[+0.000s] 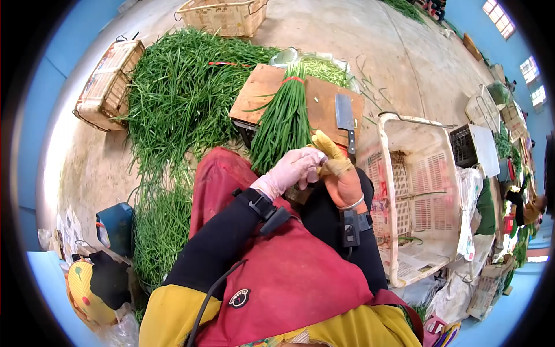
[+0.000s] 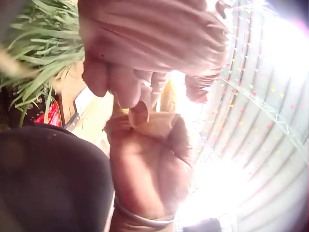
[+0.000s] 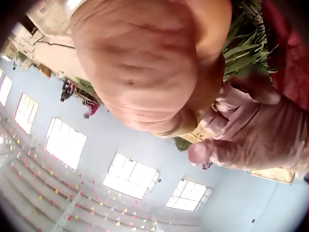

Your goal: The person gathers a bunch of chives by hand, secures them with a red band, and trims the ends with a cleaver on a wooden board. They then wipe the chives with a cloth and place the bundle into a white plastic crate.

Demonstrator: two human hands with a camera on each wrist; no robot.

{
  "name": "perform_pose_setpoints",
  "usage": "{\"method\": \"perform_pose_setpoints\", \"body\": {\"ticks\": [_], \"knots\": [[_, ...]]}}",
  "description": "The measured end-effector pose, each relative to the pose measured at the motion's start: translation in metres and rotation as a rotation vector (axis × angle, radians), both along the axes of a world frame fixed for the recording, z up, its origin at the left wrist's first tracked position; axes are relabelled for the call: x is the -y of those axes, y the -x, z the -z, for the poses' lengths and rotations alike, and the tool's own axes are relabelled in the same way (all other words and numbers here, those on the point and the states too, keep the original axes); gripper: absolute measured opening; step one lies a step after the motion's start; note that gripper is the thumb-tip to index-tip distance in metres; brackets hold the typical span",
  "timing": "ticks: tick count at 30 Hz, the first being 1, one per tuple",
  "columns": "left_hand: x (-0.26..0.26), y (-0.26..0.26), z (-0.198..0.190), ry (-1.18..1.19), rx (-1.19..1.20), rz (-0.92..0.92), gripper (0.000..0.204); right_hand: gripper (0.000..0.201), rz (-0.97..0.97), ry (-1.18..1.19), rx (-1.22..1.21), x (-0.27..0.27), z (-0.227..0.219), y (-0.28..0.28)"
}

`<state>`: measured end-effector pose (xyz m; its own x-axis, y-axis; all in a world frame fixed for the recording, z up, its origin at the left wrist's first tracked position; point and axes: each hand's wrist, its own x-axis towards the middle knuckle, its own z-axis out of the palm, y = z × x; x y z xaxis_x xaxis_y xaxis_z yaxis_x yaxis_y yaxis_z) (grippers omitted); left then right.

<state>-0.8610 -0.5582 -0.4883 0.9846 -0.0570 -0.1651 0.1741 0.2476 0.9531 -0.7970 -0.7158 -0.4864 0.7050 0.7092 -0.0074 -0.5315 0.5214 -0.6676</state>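
Observation:
My left hand [image 1: 292, 168], in a pink glove, pinches the cuff of a yellow glove [image 1: 326, 151] that covers the fingers of my right hand [image 1: 344, 185]. The back of the right hand and its bangle are bare. In the left wrist view the left hand's [image 2: 145, 43] fingertips grip the yellow glove [image 2: 154, 123] above the right hand [image 2: 149, 179]. From the right wrist camera, the right hand [image 3: 140, 63] fills the frame, with the left hand [image 3: 256, 135] at the yellow glove's [image 3: 193, 133] edge. Both hands hover over my lap, just in front of a tied chive bundle [image 1: 283, 121].
The bundle lies on a wooden board [image 1: 260, 87] beside a cleaver [image 1: 346, 115]. Loose chives [image 1: 173, 98] cover the floor on the left. A white crate [image 1: 416, 191] stands at right, with wicker baskets [image 1: 110, 84] at left and far back [image 1: 222, 16]. A blue box [image 1: 115, 225] sits at lower left.

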Motion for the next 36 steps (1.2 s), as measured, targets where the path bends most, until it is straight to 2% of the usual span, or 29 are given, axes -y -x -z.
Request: {"method": "perform_pose_setpoints", "body": {"ticks": [3,4,5,7,9,12,14,16,18,20,21,22,23,25,26,27,29,30,31,32,33,35,36], "knots": [[0.000,-0.004,-0.003,0.082,-0.087,0.062,0.029,0.056,-0.044,0.086,0.096,0.000,0.000,0.001],[-0.003,-0.005,-0.005,0.089,-0.104,0.151,0.022,0.056,-0.045,0.100,0.107,0.000,-0.003,0.001],[0.001,-0.004,-0.016,-0.012,-0.204,0.215,0.013,0.057,-0.045,0.112,0.118,0.000,-0.006,0.001],[0.011,-0.002,-0.005,-0.029,-0.106,0.153,0.014,0.058,-0.091,0.151,0.174,0.001,-0.007,0.002],[0.008,-0.002,0.001,-0.123,-0.110,0.157,0.015,0.060,-0.136,0.190,0.231,0.003,-0.006,0.002],[0.006,0.000,-0.024,-0.594,-0.067,0.243,0.022,0.061,-0.177,0.237,0.256,0.008,-0.005,-0.001],[0.006,0.002,-0.022,-0.628,-0.029,0.199,0.023,0.060,-0.166,0.321,0.445,0.008,-0.004,-0.002],[0.006,0.005,-0.017,-0.663,0.009,0.159,0.023,0.060,-0.121,0.310,0.533,0.008,0.002,-0.006],[0.006,0.006,-0.007,-0.374,0.062,0.045,0.023,0.060,-0.069,0.302,0.623,0.008,0.009,-0.007],[0.012,0.013,-0.019,-0.345,0.112,0.048,0.023,0.058,0.053,0.278,0.384,0.002,0.015,-0.001],[0.014,0.015,-0.024,-0.320,0.160,0.047,0.023,0.058,0.057,0.279,0.386,0.000,0.022,-0.001],[0.014,0.015,-0.014,-0.567,0.407,0.038,0.016,0.057,0.083,0.195,0.296,-0.002,0.033,-0.002],[0.012,0.013,-0.006,-0.567,0.410,0.040,0.016,0.056,0.104,0.111,0.206,-0.004,0.034,-0.002],[0.007,0.008,-0.002,0.095,0.092,0.088,0.008,0.057,0.130,0.176,0.277,-0.002,0.029,-0.003],[0.004,0.006,-0.005,0.049,-0.040,-0.027,0.012,0.057,0.158,0.242,0.341,-0.002,0.024,-0.002],[0.003,0.007,-0.008,0.337,-0.108,-0.068,0.015,0.057,0.181,0.310,0.404,-0.002,0.022,0.000],[0.011,0.007,-0.013,0.170,-0.065,-0.106,0.015,0.057,0.200,0.343,0.477,-0.009,0.023,0.002],[0.013,0.007,-0.010,0.171,-0.065,-0.108,0.015,0.056,0.153,0.354,0.473,-0.009,0.022,0.004],[0.014,0.006,-0.003,0.179,-0.020,-0.201,0.014,0.054,0.106,0.364,0.468,-0.009,0.022,0.006],[0.015,0.006,0.003,0.185,0.026,-0.294,0.013,0.048,0.033,0.275,0.367,-0.009,0.022,0.006],[0.016,0.006,0.009,0.184,0.025,-0.296,0.013,0.048,0.032,0.274,0.366,-0.010,0.021,0.006],[0.019,0.006,0.017,0.168,0.045,-0.443,0.013,0.041,0.003,0.397,0.519,-0.013,0.015,0.005],[0.021,0.005,0.021,0.203,0.043,-0.508,0.013,0.034,0.058,0.475,0.553,-0.015,0.011,0.006]]}}
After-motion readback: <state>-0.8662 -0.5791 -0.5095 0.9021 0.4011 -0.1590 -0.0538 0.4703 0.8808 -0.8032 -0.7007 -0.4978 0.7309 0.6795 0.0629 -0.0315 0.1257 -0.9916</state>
